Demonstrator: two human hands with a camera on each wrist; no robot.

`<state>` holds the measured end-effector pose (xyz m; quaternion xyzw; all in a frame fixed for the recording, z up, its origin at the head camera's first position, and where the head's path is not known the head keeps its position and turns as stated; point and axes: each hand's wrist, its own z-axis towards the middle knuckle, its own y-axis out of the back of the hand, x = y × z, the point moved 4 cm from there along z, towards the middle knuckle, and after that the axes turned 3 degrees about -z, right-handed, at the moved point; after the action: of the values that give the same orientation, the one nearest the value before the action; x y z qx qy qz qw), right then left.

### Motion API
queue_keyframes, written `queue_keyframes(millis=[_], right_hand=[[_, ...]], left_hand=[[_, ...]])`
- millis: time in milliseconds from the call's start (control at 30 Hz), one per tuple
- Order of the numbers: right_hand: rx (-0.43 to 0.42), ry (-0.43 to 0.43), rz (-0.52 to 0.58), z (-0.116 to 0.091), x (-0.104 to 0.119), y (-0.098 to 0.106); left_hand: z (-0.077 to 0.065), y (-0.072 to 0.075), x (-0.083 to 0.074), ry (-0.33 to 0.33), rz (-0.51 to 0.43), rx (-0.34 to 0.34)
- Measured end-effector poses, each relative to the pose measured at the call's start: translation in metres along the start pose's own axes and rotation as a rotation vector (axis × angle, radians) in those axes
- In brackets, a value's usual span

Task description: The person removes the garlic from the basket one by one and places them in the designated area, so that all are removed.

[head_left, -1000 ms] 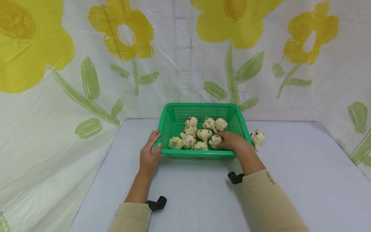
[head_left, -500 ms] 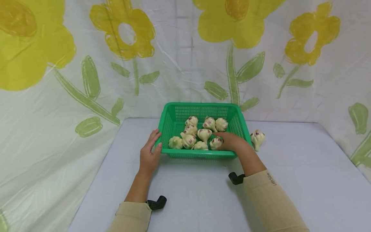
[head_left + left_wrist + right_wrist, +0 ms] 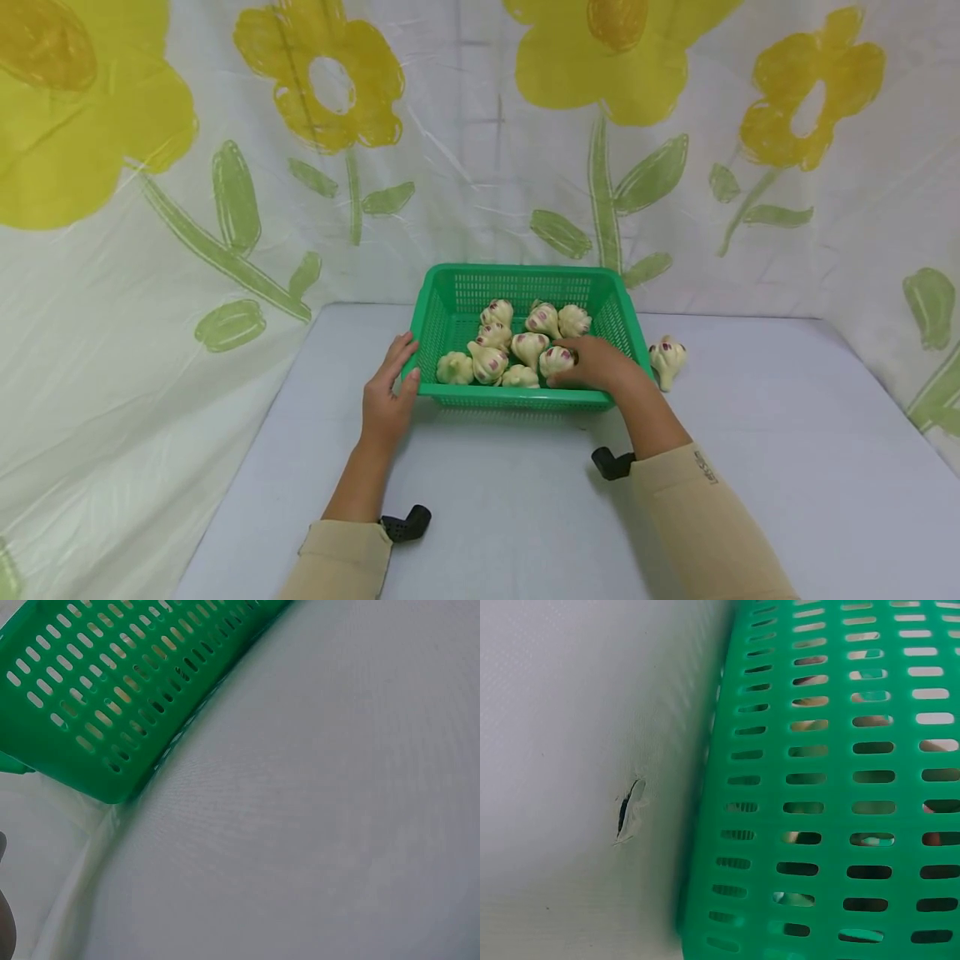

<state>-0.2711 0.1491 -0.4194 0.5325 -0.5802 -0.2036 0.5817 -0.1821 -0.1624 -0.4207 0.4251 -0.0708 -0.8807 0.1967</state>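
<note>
A green plastic basket (image 3: 517, 398) holds several garlic bulbs, whitish with purple patches. At its front right corner, my right hand (image 3: 596, 365) reaches over the rim and grips a garlic bulb (image 3: 557, 361) between thumb and fingers. My left hand (image 3: 387, 396) touches the basket's left rim near the front corner, fingers extended. One garlic bulb (image 3: 667, 359) lies outside on the table, just right of the basket. In the right wrist view the slotted basket wall (image 3: 832, 780) hides the hand. The left wrist view has the basket's outer side (image 3: 112, 697) at upper left.
The basket stands at the back of a white-covered table (image 3: 495, 500). Behind it hangs a white curtain (image 3: 435, 225) painted with yellow flowers. A small tear (image 3: 630, 810) shows in the table cover beside the basket. Black wrist cameras (image 3: 407, 524) stick out from both cuffs.
Half a second ago the right hand's fingers were spread slightly behind the bulb; now they close around it and the bulb sits slightly higher. The left hand and basket have stayed put.
</note>
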Motion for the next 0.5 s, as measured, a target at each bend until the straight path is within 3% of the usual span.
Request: queue_keyframes(millis=[333, 500], right_hand=[[-0.184, 0.009, -0.004, -0.005, 0.005, 0.01], [-0.238, 0.074, -0.024, -0.006, 0.008, 0.013]], left_hand=[[0.0, 0.001, 0.0, 0.003, 0.004, 0.002], [0.0, 0.0, 0.0, -0.003, 0.003, -0.005]])
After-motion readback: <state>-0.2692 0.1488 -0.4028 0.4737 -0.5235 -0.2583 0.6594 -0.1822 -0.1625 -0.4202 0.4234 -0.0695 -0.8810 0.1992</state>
